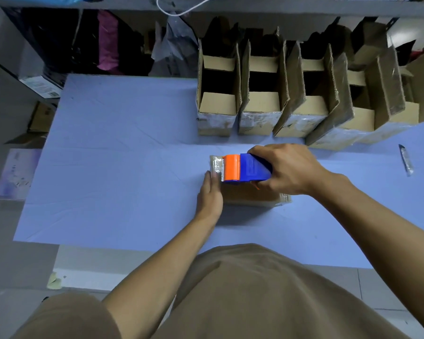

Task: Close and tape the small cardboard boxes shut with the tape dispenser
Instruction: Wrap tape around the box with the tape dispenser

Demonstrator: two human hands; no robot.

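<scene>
The person's right hand [289, 168] is wrapped round the blue body of the tape dispenser [247, 170], fingers curled over the top and thumb underneath. The dispenser sits on top of a small cardboard box [252, 195] near the middle of the blue table [123, 143], w/ its orange roller end at the box's left edge and clear tape [217, 166] shining over that edge. The left hand [209, 194] lies flat against the box's left side, fingers straight and together, fingertips up at the taped corner; it grips nothing, only presses. The box looks closed, tho most of its top is hidden under the dispenser.

Along the table's far-right edge stands a row of open boxes [218, 94], flaps up, not yet shut. A small knife or cutter [406, 160] lies near the right edge, well apart from the work.

Judged stage: end of a tape run, strip about to be torn at the left side.

Risks from here:
- left fingertips sit just beside the dispenser's toothed blade; a quick downward tear could nick them.
- if the left hand eases off, the light box prob. slides or tips w/ the pull, and the tape wrinkles or lifts.
- tearing at a bad angle may leave the end unstuck, so the flaps could spring open.
</scene>
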